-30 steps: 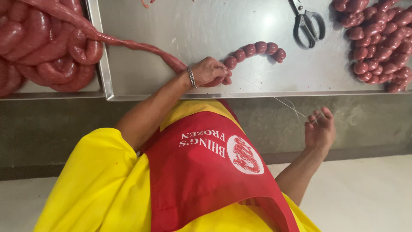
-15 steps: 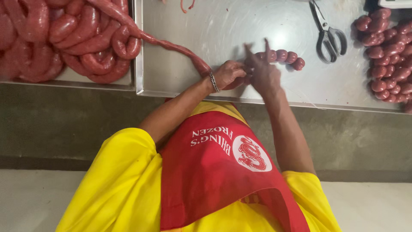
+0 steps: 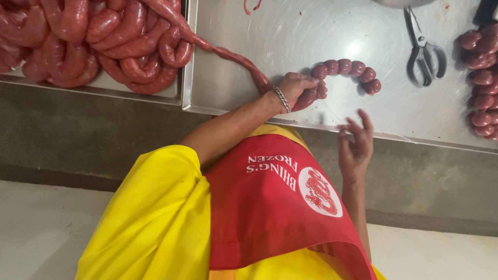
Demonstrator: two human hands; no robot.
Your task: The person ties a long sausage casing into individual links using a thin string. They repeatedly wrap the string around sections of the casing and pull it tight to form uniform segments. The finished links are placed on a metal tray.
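The big steel table [image 3: 311, 31] fills the top of the view. On its left sits one tray [image 3: 182, 62] with one heap of fat red sausage [image 3: 88, 41]. It is one long coil, too tangled to count its loops. At the right edge lies one pile of little round links [image 3: 480, 78]. I see about eight, but the picture cuts some off.

One long sausage [image 3: 228, 54] runs out of the tray to the left hand [image 3: 293, 88]. That hand is clenched around it, right where the small chain [image 3: 347, 67] starts. The chain has six round links showing, curved like a bow.

Half a second ago both hands were together at the chain. Now the right hand [image 3: 355, 142] is pulled back past the table edge, fingers spread. A thin string [image 3: 332, 111] stretches from the sausage toward it. I cannot tell if the fingers pinch the string. It looks like a knot is being pulled tight.

There is one pair of scissors [image 3: 423, 54], untouched, and one bracelet [image 3: 281, 98] on the left wrist.
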